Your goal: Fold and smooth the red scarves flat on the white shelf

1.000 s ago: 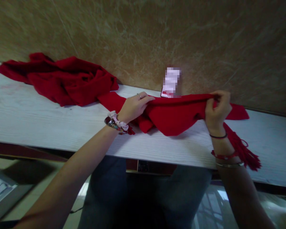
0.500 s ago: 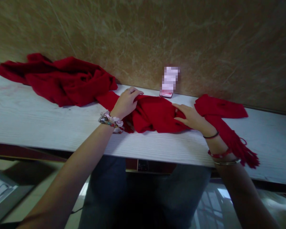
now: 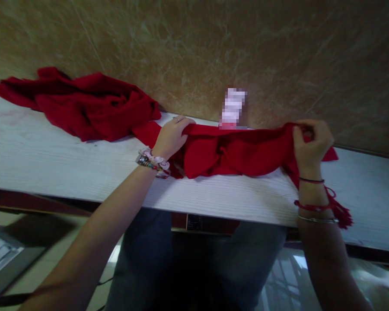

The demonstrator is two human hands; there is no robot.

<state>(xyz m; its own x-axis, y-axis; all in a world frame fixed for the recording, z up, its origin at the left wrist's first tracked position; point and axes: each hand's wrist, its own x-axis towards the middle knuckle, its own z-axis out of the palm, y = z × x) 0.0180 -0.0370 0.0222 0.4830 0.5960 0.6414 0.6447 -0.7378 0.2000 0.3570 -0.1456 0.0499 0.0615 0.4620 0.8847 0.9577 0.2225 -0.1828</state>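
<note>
A long red scarf (image 3: 201,160) lies across the white board, bunched at the left and tasselled at its right end. My left hand (image 3: 171,137) is closed over its upper edge near the middle, the scarf passing under the fingers. Farther right, my right hand (image 3: 313,140) pinches the same upper edge between thumb and fingers, slightly raised. Between both hands the edge is drawn into a nearly straight line, with loose folds hanging below it. Part of the right end is hidden behind my right hand and wrist.
A phone (image 3: 232,108) with a blurred screen leans on the brown marbled wall (image 3: 188,52) behind the scarf. The white wood-grain board (image 3: 68,168) is narrow, its front edge just above my legs. A grey box-like object (image 3: 6,259) stands at the lower left.
My right hand has moved right and slightly up, from lying loosely on the scarf to pinching its upper edge. The scarf's middle is stretched out wider. My left hand has stayed in place.
</note>
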